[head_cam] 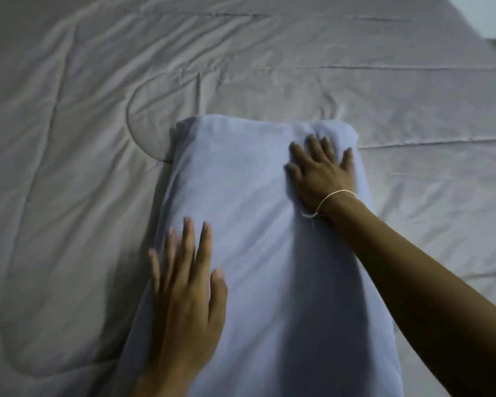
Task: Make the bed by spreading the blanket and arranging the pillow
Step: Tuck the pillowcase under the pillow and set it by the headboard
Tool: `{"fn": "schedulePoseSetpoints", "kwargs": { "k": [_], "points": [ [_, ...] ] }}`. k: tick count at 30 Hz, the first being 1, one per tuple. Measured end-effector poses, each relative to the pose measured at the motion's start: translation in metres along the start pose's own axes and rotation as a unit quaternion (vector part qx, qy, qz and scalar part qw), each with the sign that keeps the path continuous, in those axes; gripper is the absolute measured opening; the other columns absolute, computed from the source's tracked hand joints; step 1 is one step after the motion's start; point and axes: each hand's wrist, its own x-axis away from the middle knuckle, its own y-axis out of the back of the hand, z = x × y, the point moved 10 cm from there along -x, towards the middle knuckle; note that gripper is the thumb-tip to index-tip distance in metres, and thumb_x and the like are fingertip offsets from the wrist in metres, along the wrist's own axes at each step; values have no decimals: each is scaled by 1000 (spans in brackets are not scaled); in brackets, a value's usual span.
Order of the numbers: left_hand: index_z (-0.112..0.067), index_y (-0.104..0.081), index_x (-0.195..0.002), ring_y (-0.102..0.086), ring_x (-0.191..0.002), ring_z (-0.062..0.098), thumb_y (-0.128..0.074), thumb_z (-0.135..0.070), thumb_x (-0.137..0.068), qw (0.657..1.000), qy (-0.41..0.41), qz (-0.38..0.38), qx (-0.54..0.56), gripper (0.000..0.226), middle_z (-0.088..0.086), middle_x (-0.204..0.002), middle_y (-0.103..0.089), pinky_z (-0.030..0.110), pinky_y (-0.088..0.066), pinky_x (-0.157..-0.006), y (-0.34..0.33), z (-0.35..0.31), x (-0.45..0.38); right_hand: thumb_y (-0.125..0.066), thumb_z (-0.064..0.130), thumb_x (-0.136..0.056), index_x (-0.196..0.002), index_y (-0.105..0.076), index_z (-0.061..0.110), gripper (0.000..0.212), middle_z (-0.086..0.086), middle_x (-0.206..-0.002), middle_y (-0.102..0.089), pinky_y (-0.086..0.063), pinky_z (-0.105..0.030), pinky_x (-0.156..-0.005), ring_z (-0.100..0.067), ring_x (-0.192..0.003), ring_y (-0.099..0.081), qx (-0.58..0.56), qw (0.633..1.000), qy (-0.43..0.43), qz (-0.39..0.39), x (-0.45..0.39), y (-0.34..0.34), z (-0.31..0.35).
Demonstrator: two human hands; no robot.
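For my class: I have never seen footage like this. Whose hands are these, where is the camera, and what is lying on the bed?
There is no machine here. A person wears a camera on the head, so you look down at their own two arms. The left hand and the right hand, which has a thin string bracelet at the wrist, both lie flat and open on a pale blue pillow. Nothing is gripped. The pillow rests on a spread, quilted grey blanket that shows some creases.

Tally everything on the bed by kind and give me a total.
Pillow: 1
Blanket: 1
Hands: 2, left hand and right hand, both flat on the pillow
String wristband: 1, on the right wrist
Total: 5
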Motion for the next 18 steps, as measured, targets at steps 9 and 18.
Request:
{"fn": "schedulePoseSetpoints", "kwargs": {
  "k": [9,18],
  "points": [
    [-15,-15,-151,-3,-147,25,-27,-32,-101,978,-95,108,-153,54,7,-160,-8,50,0,-118,-71,0,-218,-23,39,-101,-151,-15,25,53,-3,-160,-11,3,-58,-114,-24,-148,-4,-57,996,-55,-28,-26,12,5],
    [-15,-12,-151,-2,-147,30,-25,-30,-100,990,17,54,-130,55,9,-160,-8,50,2,-118,-46,52,-236,-22,45,-99,-151,-16,18,58,-7,-160,-13,2,-55,-116,-28,-148,-6,-33,990,-116,-68,-33,10,-22]
  ]
}}
